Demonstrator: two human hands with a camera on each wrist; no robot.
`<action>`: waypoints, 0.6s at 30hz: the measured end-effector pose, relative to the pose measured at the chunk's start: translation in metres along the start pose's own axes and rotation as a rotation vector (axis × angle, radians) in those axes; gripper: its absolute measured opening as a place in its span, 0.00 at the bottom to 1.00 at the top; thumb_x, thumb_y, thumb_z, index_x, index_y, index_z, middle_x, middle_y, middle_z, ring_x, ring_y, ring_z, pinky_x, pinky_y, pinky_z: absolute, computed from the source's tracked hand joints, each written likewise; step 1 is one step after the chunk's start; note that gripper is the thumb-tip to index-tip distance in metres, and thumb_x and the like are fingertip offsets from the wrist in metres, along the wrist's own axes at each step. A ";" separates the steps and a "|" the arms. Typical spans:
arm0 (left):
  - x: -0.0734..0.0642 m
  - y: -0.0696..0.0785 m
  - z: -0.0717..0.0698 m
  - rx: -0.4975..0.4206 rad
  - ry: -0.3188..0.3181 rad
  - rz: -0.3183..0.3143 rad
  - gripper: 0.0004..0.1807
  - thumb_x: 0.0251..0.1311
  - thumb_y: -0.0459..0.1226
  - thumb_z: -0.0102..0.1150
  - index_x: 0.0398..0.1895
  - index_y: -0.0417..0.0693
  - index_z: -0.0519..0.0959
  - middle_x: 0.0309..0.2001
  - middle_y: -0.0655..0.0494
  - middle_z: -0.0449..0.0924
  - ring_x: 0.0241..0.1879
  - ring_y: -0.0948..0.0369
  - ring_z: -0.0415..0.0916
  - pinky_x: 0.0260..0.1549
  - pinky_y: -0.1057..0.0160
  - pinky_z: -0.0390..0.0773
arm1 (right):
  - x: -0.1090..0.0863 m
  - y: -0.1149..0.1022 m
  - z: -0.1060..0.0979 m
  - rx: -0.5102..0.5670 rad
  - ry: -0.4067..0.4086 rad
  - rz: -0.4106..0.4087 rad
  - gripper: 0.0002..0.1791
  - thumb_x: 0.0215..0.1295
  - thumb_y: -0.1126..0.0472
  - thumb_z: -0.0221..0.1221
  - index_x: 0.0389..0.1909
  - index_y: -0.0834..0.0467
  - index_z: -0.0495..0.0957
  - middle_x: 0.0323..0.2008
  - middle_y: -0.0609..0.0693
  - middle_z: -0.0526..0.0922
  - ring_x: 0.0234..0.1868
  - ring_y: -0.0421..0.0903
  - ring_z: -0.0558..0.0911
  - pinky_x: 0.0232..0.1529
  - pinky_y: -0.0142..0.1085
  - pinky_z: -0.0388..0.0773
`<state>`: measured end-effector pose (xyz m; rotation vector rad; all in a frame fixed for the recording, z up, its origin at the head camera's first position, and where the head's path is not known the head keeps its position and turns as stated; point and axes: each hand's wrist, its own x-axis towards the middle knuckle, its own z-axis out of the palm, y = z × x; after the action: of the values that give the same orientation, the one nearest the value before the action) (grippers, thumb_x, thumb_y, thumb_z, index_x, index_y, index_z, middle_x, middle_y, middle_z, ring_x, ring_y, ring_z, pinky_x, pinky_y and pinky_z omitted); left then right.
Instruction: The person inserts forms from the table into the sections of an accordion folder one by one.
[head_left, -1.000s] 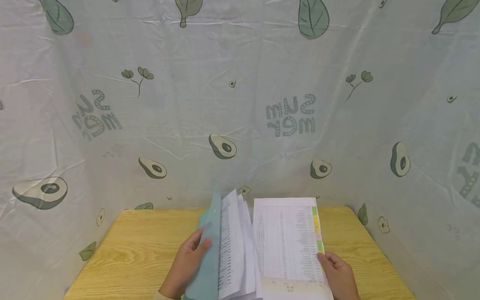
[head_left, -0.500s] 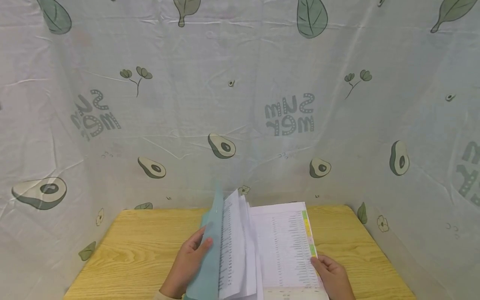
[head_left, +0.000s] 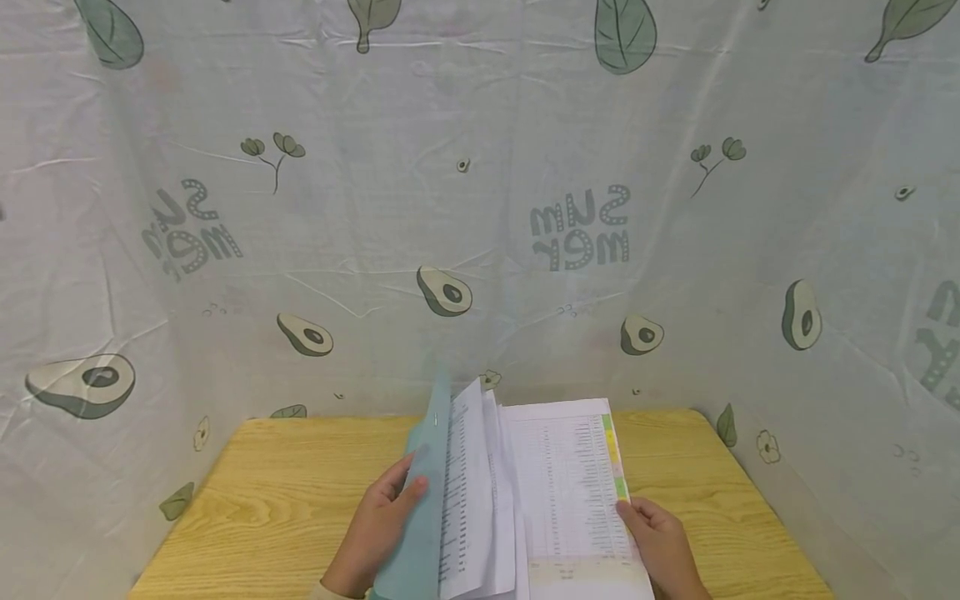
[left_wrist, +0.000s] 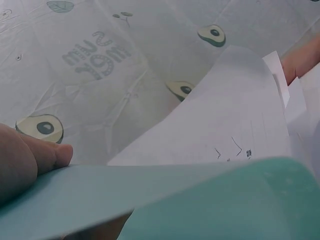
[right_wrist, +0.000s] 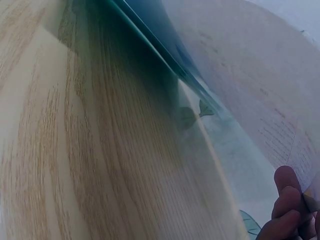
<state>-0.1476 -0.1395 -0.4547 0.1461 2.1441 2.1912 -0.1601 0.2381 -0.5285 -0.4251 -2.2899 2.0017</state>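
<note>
In the head view my left hand (head_left: 378,521) grips a teal folder (head_left: 420,517) by its cover, the thumb on the near face. The folder stands partly open, and several loose printed sheets (head_left: 472,492) fan out inside it. My right hand (head_left: 662,537) pinches the right edge of a printed table sheet (head_left: 573,475), which has green and yellow marks (head_left: 611,446) along that edge. In the left wrist view the left thumb (left_wrist: 60,155) lies over the teal cover (left_wrist: 215,210). The right wrist view shows curled fingers (right_wrist: 287,205) at the paper's edge, with the sheet bending away from them.
A wooden table (head_left: 255,500) lies beneath the folder and hands. Behind and on both sides hangs a pale curtain (head_left: 360,217) printed with avocados and leaves, close to the table's back edge.
My right hand and the table sheet have moved left, towards the folder; since half a second ago they have risen slightly. The left hand has kept its grip on the folder with hardly any movement.
</note>
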 end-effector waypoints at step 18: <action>0.002 0.003 -0.004 0.001 0.016 -0.018 0.32 0.77 0.45 0.55 0.80 0.47 0.63 0.71 0.37 0.68 0.46 0.53 0.83 0.39 0.55 0.86 | -0.003 0.004 0.006 -0.001 -0.046 0.021 0.19 0.76 0.57 0.60 0.55 0.70 0.81 0.40 0.58 0.89 0.35 0.53 0.89 0.33 0.41 0.86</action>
<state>-0.1497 -0.1434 -0.4516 0.1085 2.1459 2.1894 -0.1581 0.2321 -0.5328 -0.4086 -2.3228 2.0410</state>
